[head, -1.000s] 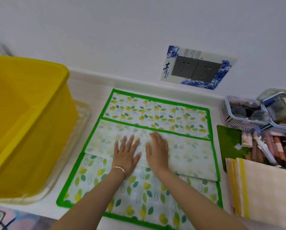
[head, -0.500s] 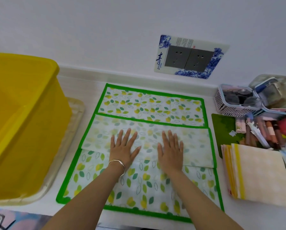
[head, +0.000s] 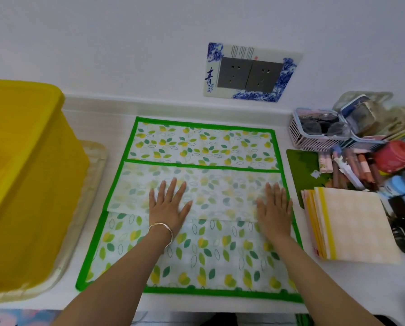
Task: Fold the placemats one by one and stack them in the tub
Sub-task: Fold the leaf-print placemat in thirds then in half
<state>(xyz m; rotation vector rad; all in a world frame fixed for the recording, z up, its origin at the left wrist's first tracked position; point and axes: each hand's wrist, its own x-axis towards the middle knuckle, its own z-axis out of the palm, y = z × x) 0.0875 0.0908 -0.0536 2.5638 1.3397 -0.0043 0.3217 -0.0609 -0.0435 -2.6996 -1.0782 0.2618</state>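
A green-bordered placemat [head: 196, 257] with a leaf print lies flat on the white counter in front of me. A folded band [head: 210, 184] of mat, pale side up, runs across its middle. My left hand [head: 168, 205] presses flat on the band left of centre, fingers spread. At the band's right end, near the green border, my right hand [head: 275, 208] also lies flat. The yellow tub [head: 25, 175] stands to the left, beside the mat.
A clear tray [head: 84, 208] sits under the tub. A stack of folded yellow placemats [head: 347, 224] lies to the right. Behind it are a green card, pens, a red lid and plastic baskets [head: 319, 132]. A socket plate [head: 250, 74] is on the wall.
My right hand has slid rightward along the folded band, from the centre to its right end. My left hand stayed near the middle, shifting slightly left.
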